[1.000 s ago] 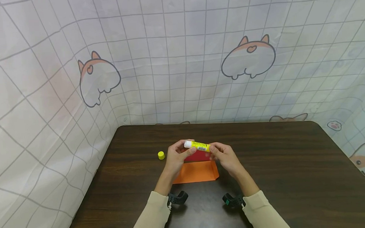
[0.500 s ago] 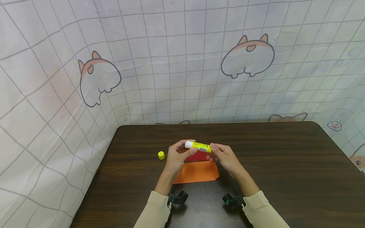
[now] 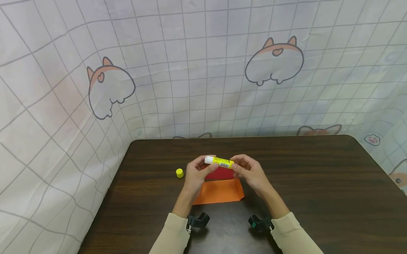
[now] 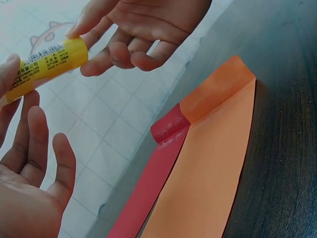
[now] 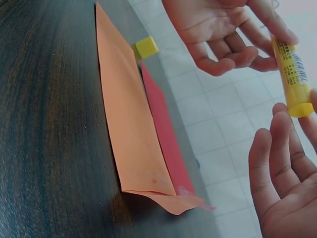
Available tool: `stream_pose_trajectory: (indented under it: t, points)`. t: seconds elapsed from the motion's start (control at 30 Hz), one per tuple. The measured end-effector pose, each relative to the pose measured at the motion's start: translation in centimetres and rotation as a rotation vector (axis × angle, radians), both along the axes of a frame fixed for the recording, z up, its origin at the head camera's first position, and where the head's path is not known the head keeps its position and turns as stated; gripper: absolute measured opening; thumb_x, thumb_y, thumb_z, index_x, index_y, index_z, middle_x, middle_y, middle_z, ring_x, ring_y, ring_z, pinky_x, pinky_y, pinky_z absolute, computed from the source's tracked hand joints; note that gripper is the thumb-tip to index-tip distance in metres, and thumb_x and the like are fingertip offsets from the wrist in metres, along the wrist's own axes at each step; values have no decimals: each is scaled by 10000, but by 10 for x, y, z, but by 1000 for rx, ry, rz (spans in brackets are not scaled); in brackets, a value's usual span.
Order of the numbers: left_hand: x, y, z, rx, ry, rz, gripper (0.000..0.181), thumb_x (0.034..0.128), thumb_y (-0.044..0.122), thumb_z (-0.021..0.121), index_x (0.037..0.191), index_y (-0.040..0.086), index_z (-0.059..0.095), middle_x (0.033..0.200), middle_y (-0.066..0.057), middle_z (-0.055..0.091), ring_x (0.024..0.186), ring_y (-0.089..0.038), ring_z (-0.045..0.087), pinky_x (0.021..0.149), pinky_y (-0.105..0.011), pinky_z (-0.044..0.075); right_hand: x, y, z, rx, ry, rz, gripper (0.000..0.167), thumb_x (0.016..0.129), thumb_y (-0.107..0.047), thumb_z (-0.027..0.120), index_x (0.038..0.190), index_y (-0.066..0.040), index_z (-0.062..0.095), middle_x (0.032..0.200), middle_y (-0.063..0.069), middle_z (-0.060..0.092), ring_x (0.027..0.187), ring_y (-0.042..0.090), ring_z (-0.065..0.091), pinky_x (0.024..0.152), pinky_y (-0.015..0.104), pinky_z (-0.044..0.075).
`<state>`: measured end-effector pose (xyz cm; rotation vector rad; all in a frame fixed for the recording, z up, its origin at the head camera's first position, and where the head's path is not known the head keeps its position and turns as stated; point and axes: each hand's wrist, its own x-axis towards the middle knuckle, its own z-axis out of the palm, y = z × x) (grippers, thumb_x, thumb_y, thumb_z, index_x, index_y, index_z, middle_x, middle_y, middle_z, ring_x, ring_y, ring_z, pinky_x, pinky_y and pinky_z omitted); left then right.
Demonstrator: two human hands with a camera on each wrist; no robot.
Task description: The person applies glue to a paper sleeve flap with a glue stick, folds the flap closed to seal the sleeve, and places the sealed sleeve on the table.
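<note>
Pinching yellow-and-white cylindrical plastic tube (image 3: pixel 220 161) in left grip (image 3: pixel 194 176), pinching its yellow end in right grip (image 3: pixel 251 172), near folded orange paper (image 3: pixel 219 191).

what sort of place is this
Probably an indoor craft corner, judging by the dark brown wood-grain table, the white grid-patterned cloth hung behind and beside it, and the yellow cylindrical glue stick held near folded orange paper.

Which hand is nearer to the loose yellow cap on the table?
Left. The left hand is just right of the cap, not touching it; the right hand is farther right, beyond the left, at the glue stick's far end.
</note>
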<state>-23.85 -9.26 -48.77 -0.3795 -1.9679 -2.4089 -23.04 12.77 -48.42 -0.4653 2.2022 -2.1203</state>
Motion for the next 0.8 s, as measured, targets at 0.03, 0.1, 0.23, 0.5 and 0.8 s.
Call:
stream_pose_trajectory:
  t: [0.03,0.1,0.23,0.5,0.8]
  points:
    - [0,0,0,3,-4,8,366,913,105,773,1235,-37,673,1097,12,724,938,-131,657,860,-225,579,0,0,0,-4,9,10,320,1003,-150,661,1280,-5,592,1045,169,638,761,155,645,770,283,596]
    - [0,0,1,5,-9,20,354,911,101,774,1226,-33,679,1094,13,729,926,-129,654,847,-220,576,0,0,0,-13,30,29,332,990,-116,672,1286,5,581,1049,159,640,763,149,644,767,276,596]
    - [1,0,2,6,-23,34,337,910,109,777,1211,-16,692,1083,11,734,922,-133,653,835,-217,573,1,0,-1,-23,61,46,347,976,-81,682,1290,11,567,1030,98,653,766,134,641,753,264,595]
    - [1,2,4,-10,-29,37,328,915,149,778,1208,21,703,1126,1,735,944,-142,655,874,-236,580,1,1,0,-41,80,42,358,963,-47,689,1288,10,551,1034,107,649,763,133,633,742,262,595]
    - [-2,5,4,-5,-41,39,332,922,157,771,1219,26,698,1152,-18,729,976,-145,667,903,-261,582,-7,5,-2,-34,116,40,394,945,-18,699,1290,66,529,1005,66,645,751,157,604,721,306,589]
